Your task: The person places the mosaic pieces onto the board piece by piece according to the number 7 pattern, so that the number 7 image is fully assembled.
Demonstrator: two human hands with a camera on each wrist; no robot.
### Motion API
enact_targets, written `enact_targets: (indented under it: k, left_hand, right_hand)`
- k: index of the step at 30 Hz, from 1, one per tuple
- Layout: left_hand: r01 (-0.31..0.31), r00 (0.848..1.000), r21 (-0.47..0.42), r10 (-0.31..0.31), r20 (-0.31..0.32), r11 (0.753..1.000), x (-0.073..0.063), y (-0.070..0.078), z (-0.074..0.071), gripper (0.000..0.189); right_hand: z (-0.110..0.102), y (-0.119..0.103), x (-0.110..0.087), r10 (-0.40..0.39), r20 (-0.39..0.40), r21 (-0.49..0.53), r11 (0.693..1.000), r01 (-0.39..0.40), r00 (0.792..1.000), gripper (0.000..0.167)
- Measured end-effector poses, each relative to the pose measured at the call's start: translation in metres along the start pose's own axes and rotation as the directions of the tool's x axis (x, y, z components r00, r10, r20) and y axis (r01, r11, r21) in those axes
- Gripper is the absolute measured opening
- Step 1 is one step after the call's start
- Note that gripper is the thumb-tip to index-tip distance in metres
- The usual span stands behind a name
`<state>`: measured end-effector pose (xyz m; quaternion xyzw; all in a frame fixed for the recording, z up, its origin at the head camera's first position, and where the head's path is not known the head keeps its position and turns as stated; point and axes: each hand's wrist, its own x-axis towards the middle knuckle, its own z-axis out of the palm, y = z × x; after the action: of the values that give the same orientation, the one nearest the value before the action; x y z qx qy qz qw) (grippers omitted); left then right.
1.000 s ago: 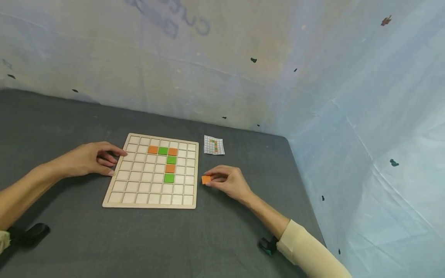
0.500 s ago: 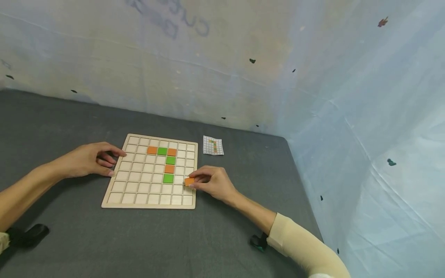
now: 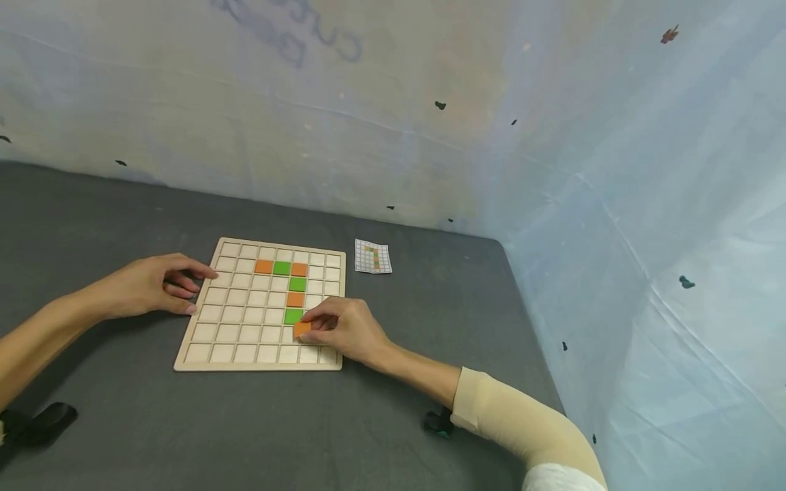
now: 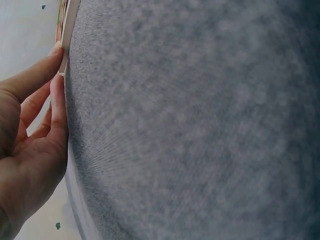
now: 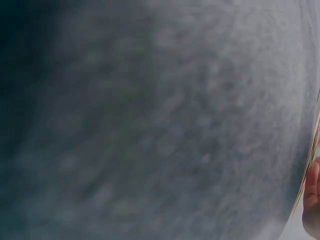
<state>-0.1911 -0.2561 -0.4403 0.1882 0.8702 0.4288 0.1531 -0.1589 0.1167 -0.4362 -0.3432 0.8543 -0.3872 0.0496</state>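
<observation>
A wooden grid board (image 3: 258,367) lies on the dark table, with orange and green square tiles seated in some of its cells. My right hand (image 3: 351,331) pinches an orange tile (image 3: 301,329) between thumb and fingers, over the cell just below the lowest green tile (image 3: 293,316). The wrist and palm cross the board's right edge. On the other side, my left hand (image 3: 147,286) rests its thumb and index fingertips against the board's left edge. In the left wrist view those fingertips (image 4: 58,80) touch the board's edge (image 4: 70,25). The right wrist view shows only part of the right hand (image 5: 311,195).
A small printed card (image 3: 372,257) with a coloured grid pattern lies right of the board's far corner. Behind the dark table (image 3: 245,429) hangs a pale sheet (image 3: 368,136), and another side of it closes off the right.
My right hand has carried the orange tile leftward, from beside the board's right edge to over the column of coloured tiles. The left hand keeps its place on the board's edge.
</observation>
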Motion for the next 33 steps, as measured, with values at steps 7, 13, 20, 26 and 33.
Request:
enact_targets:
  k: [7, 13, 20, 26, 33]
  left_hand:
    - [-0.003, 1.0, 0.01, 0.003, 0.0, 1.0, 0.0013, 0.0016, -0.0001, 0.065]
    - [-0.016, 1.0, 0.004, 0.016, -0.004, 1.0, 0.0004, 0.0005, -0.0004, 0.065]
    - [-0.048, 0.999, -0.018, 0.047, -0.014, 0.999, 0.0008, -0.0033, -0.0003, 0.063]
    - [-0.056, 0.998, -0.014, 0.056, -0.016, 0.998, 0.0007, -0.0055, -0.0014, 0.062]
    - [-0.049, 0.999, -0.023, 0.049, -0.009, 0.999, 0.0006, -0.004, -0.0003, 0.063]
  right_hand:
    - [0.0036, -0.0043, 0.0034, -0.027, 0.011, -0.128, 0.991, 0.028, 1.0, 0.023]
    - [0.0043, -0.0046, 0.0042, -0.047, 0.013, -0.168, 0.985, 0.048, 0.999, 0.022]
    - [0.0047, -0.0071, 0.0056, -0.038, 0.023, -0.17, 0.985, 0.041, 0.999, 0.024]
    - [0.0027, -0.01, 0.005, -0.023, 0.042, -0.149, 0.988, 0.029, 0.999, 0.026]
    - [0.0057, -0.0081, 0.0035, -0.009, 0.039, -0.113, 0.993, 0.014, 0.999, 0.024]
